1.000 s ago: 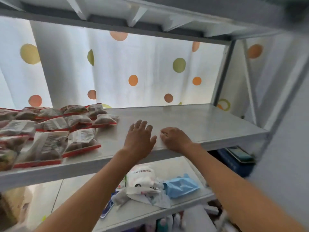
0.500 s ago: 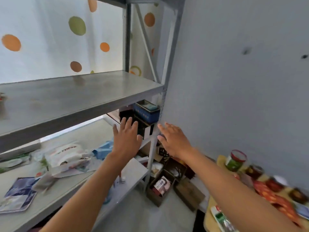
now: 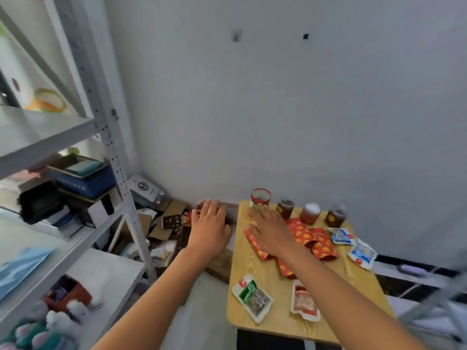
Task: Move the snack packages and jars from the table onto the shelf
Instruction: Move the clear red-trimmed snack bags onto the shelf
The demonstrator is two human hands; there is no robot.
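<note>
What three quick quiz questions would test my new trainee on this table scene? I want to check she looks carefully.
1. True or false: the right hand grips a jar.
2. How many jars stand along the far edge of the wooden table?
3. Which lies nearest the table's near edge: A red-lidded jar, B green-labelled packet, C orange-red packets?

Key: 1 false, it hovers open; 2 four; 3 B.

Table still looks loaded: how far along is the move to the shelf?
Nothing done shows now: the visible shelf corner is bare. Neither hand holds anything; the right hand reaches open over the red packets, the left hand hovers beside the table. Left: four jars and every packet.
</note>
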